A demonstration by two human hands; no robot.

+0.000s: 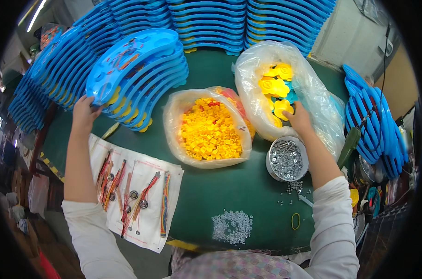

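Observation:
At the left, my left hand (84, 114) grips the near end of the top blue plastic panel (141, 44), a curved piece with coloured wires lying on it. That panel rests on a stack of similar curved panels with yellow parts showing along their lower edges. My right hand (298, 117) reaches into the mouth of a clear plastic bag (313, 102), its fingers closed at the edge of a yellow flower-shaped piece (283, 108). More yellow flower pieces and some teal ones lie in that bag. My right thumb and fingertips are partly hidden.
Between my hands stands an open bag of small yellow plastic parts (211, 130). A tub of screws (286, 160) sits under my right forearm. Wire bundles (136, 195) lie on a white sheet. Small clear pieces (232, 227) and a rubber band (295, 221) are near the front; blue stacks (206, 23) line the back.

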